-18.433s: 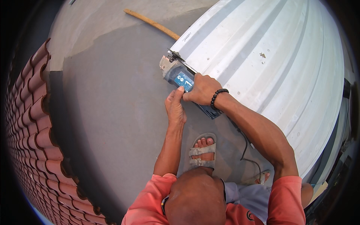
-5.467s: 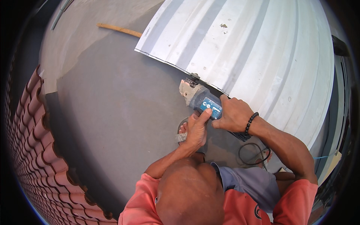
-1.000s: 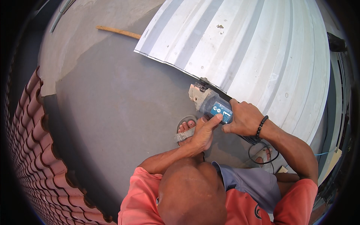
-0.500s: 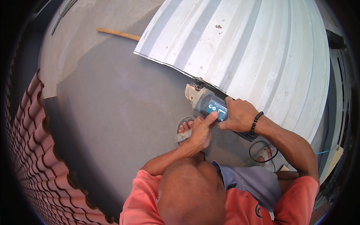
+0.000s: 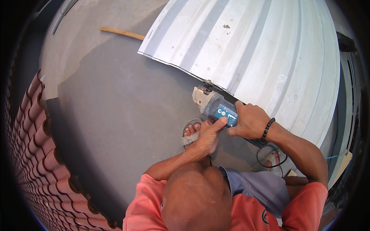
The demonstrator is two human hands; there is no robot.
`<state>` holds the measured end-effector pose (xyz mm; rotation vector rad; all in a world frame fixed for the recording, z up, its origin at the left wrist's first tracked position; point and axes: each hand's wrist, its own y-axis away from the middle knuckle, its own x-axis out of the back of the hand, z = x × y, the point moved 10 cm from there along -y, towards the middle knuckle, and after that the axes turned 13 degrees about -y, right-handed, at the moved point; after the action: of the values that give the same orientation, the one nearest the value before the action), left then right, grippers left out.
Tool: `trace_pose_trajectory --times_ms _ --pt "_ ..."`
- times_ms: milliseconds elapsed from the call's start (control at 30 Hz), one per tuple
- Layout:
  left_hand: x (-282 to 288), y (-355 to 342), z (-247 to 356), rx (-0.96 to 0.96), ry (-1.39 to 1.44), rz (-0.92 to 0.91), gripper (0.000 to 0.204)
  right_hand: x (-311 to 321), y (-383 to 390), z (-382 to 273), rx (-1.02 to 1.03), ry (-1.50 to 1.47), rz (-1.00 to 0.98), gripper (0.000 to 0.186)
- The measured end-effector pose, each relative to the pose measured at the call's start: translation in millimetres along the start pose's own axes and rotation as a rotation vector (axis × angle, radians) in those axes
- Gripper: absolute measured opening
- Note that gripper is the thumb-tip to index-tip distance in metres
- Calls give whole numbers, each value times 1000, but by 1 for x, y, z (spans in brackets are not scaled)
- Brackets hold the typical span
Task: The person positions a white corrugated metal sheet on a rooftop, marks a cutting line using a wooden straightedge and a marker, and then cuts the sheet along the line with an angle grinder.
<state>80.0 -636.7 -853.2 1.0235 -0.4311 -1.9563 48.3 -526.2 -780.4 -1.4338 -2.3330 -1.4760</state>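
Observation:
An angle grinder (image 5: 207,103) with a dusty metal head and a dark blue body is in both my hands. My right hand (image 5: 252,121) wraps round the rear of its body. My left hand (image 5: 208,135) grips it from the near side, thumb pressed by the blue label; its other fingers are partly hidden. The grinder's head is up against the near edge of a white ribbed metal sheet (image 5: 254,57). Its disc is mostly hidden there, so I cannot tell how deep it sits.
Red roof tiles (image 5: 42,154) border the grey concrete floor (image 5: 115,104) on the left. A wooden stick (image 5: 121,33) pokes out from under the sheet's far left corner. A dark cable (image 5: 285,158) loops near my right foot. My sandalled left foot (image 5: 190,133) stands close below the grinder.
The grinder and both hands have shifted slightly to the right along the sheet's edge. My grip looks the same.

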Motion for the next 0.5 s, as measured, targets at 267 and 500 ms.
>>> trace_pose_trajectory --times_ms 267,500 --pt "-13 3 -1 6 47 -31 44 3 12 8 -13 -13 6 65" --pt "-18 7 4 4 54 -32 46 3 16 7 -29 -12 -1 65"
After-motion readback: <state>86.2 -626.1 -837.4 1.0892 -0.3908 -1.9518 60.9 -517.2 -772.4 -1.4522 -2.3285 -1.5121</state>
